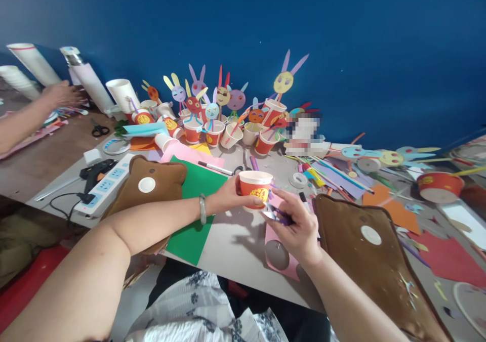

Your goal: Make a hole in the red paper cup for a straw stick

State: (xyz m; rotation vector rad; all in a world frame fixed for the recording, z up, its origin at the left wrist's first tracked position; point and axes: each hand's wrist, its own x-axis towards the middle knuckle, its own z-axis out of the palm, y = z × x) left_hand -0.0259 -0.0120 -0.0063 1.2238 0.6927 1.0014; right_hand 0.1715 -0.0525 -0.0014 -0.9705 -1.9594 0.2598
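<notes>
My left hand [234, 195] is closed round a red paper cup [255, 186] with a white rim and yellow print, held upright above the table. My right hand [298, 223] grips scissors [280, 215] with dark purple handles, their pale blades close to the cup's lower right side. From this view I cannot tell whether the blades touch the cup. Below my right hand lies a pink sheet [284, 270] with round holes cut out of it. A green sheet [193, 230] lies under my left forearm.
Paper cups with rabbit-faced figures [283, 82] line the blue wall. Brown cushions [353, 251] flank me. A power strip [104, 187] and a glue gun [99, 172] sit at left. Another person's hand [63, 95] reaches in at far left. Paper scraps cover the right side.
</notes>
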